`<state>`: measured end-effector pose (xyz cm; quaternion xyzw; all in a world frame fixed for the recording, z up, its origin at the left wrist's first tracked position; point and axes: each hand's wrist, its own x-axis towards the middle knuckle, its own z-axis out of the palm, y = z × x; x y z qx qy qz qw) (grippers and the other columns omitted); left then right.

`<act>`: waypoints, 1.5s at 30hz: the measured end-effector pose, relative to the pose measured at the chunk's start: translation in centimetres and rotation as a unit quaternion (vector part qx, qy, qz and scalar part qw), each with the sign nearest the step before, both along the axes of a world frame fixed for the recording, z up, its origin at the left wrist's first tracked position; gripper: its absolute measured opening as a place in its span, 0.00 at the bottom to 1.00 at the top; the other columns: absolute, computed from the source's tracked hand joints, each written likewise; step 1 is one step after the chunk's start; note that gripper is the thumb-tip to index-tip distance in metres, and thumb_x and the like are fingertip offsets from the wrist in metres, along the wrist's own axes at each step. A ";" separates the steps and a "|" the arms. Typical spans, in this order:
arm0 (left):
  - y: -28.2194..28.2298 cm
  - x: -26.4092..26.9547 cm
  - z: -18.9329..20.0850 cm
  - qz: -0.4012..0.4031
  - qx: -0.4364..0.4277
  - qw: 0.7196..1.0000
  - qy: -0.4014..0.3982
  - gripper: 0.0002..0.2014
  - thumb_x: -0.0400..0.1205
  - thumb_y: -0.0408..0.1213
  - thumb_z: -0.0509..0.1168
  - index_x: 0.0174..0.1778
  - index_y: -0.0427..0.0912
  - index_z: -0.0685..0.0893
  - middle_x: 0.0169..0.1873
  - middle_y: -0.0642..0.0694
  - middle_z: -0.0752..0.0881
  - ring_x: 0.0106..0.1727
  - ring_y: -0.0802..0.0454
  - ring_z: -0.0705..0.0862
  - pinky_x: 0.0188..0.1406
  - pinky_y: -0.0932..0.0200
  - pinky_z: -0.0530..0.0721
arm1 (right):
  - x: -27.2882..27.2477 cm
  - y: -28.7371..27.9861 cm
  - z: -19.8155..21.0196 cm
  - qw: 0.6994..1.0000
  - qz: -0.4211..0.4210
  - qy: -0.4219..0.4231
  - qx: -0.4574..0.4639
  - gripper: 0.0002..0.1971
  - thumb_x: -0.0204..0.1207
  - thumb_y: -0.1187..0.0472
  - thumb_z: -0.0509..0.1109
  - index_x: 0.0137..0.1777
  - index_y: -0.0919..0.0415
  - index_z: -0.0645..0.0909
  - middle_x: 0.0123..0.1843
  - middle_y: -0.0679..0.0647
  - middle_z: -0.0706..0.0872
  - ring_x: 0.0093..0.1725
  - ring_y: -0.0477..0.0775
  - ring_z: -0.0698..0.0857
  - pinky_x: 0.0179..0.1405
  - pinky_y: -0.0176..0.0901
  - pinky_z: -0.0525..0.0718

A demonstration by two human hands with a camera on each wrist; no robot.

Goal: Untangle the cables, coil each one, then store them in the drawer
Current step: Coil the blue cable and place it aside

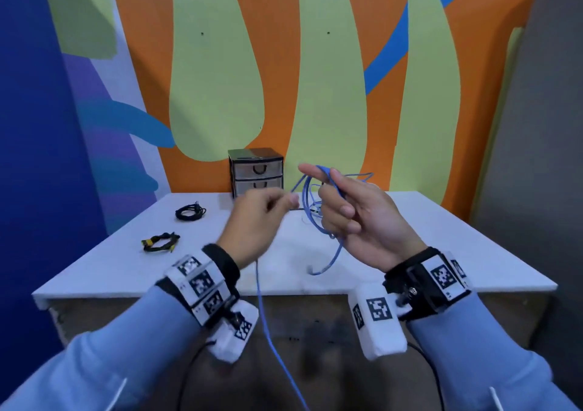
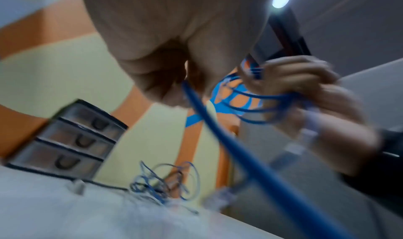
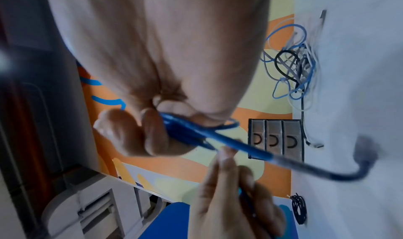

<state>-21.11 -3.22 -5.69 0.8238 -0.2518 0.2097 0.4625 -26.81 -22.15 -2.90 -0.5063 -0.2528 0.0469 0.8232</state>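
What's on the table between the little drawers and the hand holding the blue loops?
A tangle of cables, seen in the right wrist view, lies between the drawers and the right hand.

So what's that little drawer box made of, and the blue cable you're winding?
The drawer box looks like plastic: a glossy black frame with smoky see-through drawer fronts. The blue cable seems to have a smooth rubbery or vinyl jacket, since it bends into loose loops in the right hand without kinking. Both are guesses from looks alone.
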 end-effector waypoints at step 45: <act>-0.8 -2.3 -3.0 -0.052 -0.112 0.990 0.071 0.04 0.79 0.27 0.79 0.42 0.41 0.96 0.32 0.42 0.92 0.32 0.50 0.87 0.33 0.57 0.85 | 2.0 -0.5 -1.8 0.979 -0.095 0.022 0.178 0.09 0.95 0.61 0.54 0.61 0.62 0.74 0.41 0.56 0.87 0.35 0.53 0.86 0.36 0.39 0.82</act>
